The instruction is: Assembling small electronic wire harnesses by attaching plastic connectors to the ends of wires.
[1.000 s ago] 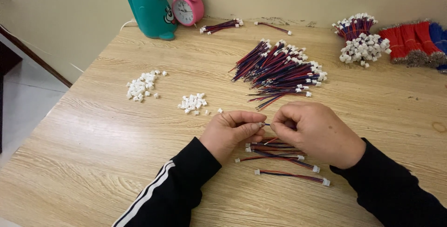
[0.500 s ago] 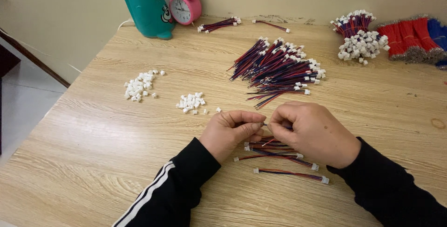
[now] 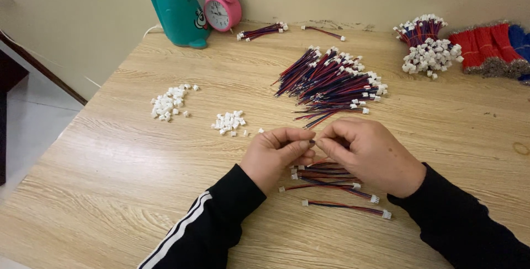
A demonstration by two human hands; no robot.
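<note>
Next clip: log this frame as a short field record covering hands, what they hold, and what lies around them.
left hand: fingertips pinched, meeting the right hand over the table
right hand: fingertips pinched toward the left
held item: hidden between the fingertips, too small to tell
under hands: small wire leads with white connectors
middle: large wire pile
left: two heaps of white connector housings
back: teal pen holder, pink alarm clock
surface: wooden table

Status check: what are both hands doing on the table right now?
Left hand and right hand pinched together over the finished wire leads. What the fingers pinch is too small to tell. Nothing blocks them.
</note>
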